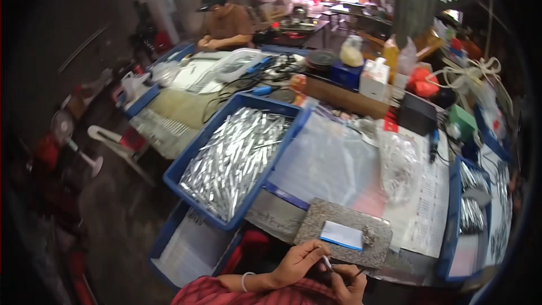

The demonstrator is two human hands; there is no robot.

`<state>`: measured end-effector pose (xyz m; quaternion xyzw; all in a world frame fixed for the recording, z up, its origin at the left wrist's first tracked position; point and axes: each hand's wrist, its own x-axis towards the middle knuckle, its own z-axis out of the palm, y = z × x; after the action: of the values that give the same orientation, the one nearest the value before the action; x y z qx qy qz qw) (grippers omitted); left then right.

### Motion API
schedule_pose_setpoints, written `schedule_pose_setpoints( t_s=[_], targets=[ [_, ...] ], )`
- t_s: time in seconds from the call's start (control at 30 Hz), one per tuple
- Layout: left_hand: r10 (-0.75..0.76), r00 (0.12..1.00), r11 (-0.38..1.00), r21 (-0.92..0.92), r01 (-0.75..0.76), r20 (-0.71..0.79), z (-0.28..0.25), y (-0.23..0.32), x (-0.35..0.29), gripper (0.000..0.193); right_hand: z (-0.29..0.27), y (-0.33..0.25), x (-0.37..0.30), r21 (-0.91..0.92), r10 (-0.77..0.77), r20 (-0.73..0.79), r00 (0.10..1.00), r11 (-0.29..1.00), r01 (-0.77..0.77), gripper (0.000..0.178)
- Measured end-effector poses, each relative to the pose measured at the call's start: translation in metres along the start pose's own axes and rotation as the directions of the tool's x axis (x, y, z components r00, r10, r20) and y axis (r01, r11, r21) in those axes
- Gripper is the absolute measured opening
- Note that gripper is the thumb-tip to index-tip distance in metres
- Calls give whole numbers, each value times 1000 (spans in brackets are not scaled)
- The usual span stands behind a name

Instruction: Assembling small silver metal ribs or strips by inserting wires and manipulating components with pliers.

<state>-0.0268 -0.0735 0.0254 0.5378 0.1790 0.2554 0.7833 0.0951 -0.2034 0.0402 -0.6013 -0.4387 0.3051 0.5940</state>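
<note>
Near the lower edge, my left hand (298,264) pinches a small slim silvery metal piece (326,261) between thumb and fingers. My right hand (349,287) is closed beside it, close to the piece's lower end; a thin dark stick (359,271) pokes out from its fingers, its kind too small to tell. Just beyond both hands lies a speckled stone slab (307,227), bearing a white pad with a blue edge (342,235) and a little heap of bits (368,235). Left of the slab, a blue tray (212,221) is heaped with shiny metal strips (237,155).
Another blue tray (164,251) sits lower, under the full one. Clear plastic sheeting (327,158) and a crumpled plastic bag (400,164) cover the table's middle. At right, a blue bin (451,248) holds silvery bundles. Across the table sits a co-worker (228,25). A fan (63,127) stands left.
</note>
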Motion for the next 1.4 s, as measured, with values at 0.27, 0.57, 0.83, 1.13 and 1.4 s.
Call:
schedule_pose_setpoints(
  t_s=[0.27,0.57,0.83,1.13,1.4],
  targets=[
    [91,993,995,-25,-93,-80,-2,1,-12,22,11,-9,-5,285,265,-32,964,927,-245,15],
    [-50,981,972,235,5,187,-13,19,-13,16,-8,-3,-13,239,311,-271,911,938,-249,8],
    [250,948,804,504,-316,195,-4,23,-10,17,-12,-1,0,464,328,-103,939,851,-246,16],
    [8,986,824,558,-102,168,-2,20,-6,23,-15,9,3,479,386,-109,916,828,-292,11],
    [-63,974,841,537,-65,218,-6,4,-4,21,-13,14,4,397,400,-174,900,865,-308,8]
  ],
)
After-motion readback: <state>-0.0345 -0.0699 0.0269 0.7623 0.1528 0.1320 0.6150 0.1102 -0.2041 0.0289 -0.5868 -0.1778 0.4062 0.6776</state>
